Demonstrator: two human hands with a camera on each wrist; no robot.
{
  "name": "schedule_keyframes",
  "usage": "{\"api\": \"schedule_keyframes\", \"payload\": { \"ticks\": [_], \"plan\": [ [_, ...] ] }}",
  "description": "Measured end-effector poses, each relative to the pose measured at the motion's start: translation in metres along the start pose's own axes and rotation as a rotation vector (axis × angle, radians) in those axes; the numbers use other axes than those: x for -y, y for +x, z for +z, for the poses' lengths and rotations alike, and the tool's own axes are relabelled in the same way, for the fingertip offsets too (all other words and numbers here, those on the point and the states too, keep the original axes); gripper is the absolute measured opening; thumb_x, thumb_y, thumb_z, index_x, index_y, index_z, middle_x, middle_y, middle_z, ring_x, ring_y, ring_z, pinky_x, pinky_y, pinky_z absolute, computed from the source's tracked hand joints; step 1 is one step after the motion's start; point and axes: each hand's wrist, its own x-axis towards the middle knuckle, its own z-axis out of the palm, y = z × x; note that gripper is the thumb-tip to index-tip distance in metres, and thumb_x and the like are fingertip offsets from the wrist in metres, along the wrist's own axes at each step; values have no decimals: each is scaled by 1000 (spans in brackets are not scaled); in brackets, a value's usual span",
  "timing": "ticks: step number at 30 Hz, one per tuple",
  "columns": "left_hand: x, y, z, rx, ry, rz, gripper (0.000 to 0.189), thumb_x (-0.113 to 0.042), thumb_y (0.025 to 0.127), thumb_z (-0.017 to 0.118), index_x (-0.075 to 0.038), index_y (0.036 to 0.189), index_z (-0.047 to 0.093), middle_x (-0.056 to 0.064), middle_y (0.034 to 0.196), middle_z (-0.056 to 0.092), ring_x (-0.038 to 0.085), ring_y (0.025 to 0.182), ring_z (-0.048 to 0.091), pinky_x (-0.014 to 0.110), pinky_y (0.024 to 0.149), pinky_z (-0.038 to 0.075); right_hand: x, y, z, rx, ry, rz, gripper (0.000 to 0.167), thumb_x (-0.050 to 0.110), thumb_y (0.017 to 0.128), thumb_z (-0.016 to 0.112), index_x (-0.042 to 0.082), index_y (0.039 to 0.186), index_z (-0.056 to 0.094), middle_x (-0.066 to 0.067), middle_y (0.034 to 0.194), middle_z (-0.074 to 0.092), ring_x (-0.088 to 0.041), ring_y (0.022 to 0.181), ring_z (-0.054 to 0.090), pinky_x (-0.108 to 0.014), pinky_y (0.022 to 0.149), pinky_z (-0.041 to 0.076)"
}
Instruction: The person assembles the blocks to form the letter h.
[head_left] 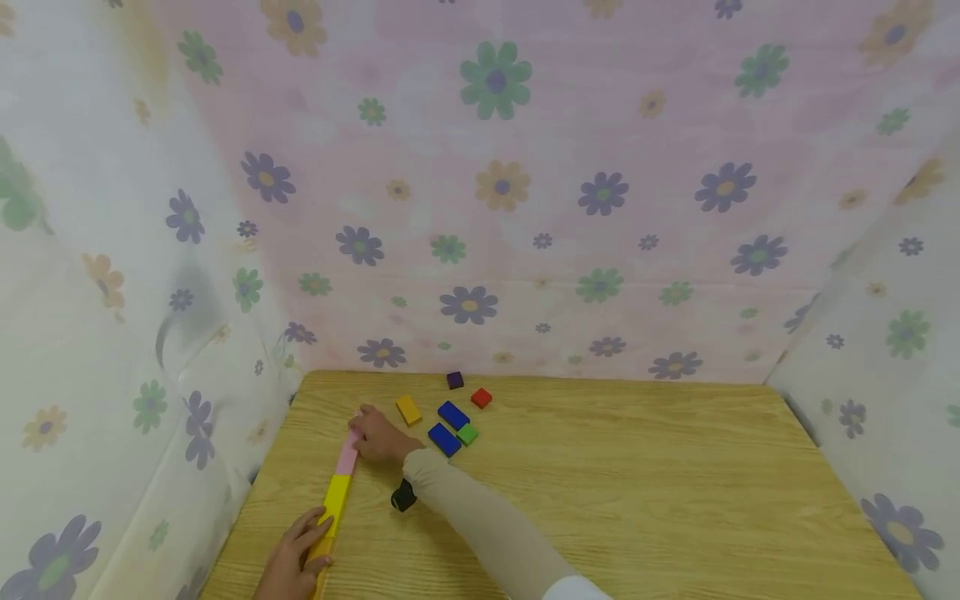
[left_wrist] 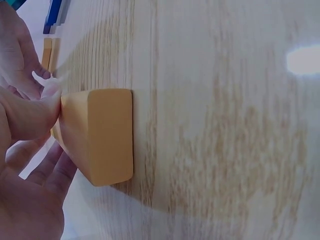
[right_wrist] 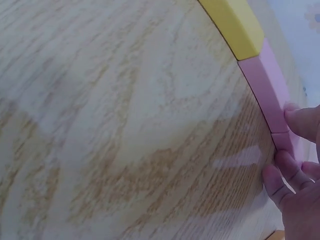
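A straight row of blocks lies along the left side of the table: an orange block (left_wrist: 111,137) at the near end, then a yellow block (head_left: 337,493), then a pink block (head_left: 347,458) and a shorter pink block (right_wrist: 281,142) at the far end. My left hand (head_left: 295,554) holds the near part of the row, its thumb and fingers on opposite sides of the orange block. At the far end, my right hand (head_left: 381,437) pinches the shorter pink block between thumb and fingers; its palm hides that end in the head view.
Right of the row lie a loose orange block (head_left: 408,410), two blue blocks (head_left: 445,439), a green block (head_left: 467,434), a red block (head_left: 482,397) and a dark purple block (head_left: 455,380). Flowered cloth (head_left: 525,250) surrounds the wooden table (head_left: 637,483) at the back and sides.
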Motion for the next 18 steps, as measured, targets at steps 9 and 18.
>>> {"api": "schedule_keyframes", "payload": {
  "ticks": [9,18],
  "plan": [
    [-1,-1,3,29,-16,-18,49,-2,73,77,2,121,64,15,132,52,33,111,55,35,83,50,4,-7,1,33,-56,1,37,16,96,54,4,131,55,-12,139,47,-26,138,28,-30,109,27],
    [3,1,1,6,-37,-7,48,3,73,76,4,120,64,15,133,52,29,110,54,33,84,50,-2,-12,-7,-3,-198,-44,34,23,96,52,12,128,59,1,133,53,-17,132,36,-34,110,26]
  ]
}}
